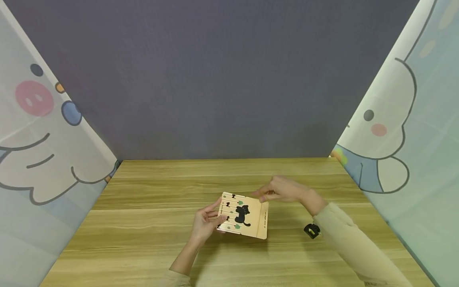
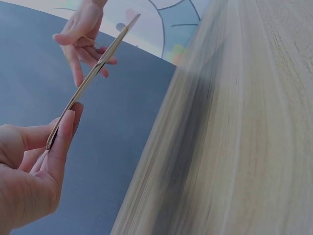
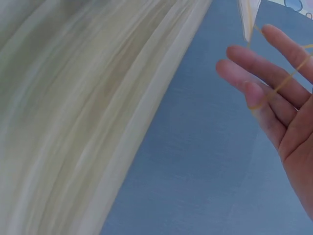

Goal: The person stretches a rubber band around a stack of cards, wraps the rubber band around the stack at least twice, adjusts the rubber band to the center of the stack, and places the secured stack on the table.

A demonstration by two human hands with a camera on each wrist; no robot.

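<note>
A thin tan cat-print booklet [image 1: 252,217], with a black cat and green leaves on its cover, is raised over the table. My left hand [image 1: 205,225] pinches its left edge, thumb on the front and fingers behind. The left wrist view shows the booklet [image 2: 93,73] edge-on, its layers slightly parted. By the booklet's upper right edge is my right hand [image 1: 281,189]. In the right wrist view a thin yellow elastic band [image 3: 283,84] runs across the spread fingers of the right hand [image 3: 288,93] and up toward the booklet's corner [image 3: 248,19].
A small black object [image 1: 312,230] with a yellow-green mark lies on the wooden table [image 1: 143,239], near the right forearm. A dark grey panel [image 1: 226,79] stands at the back. Cartoon-printed curtains [image 1: 387,131] flank both sides.
</note>
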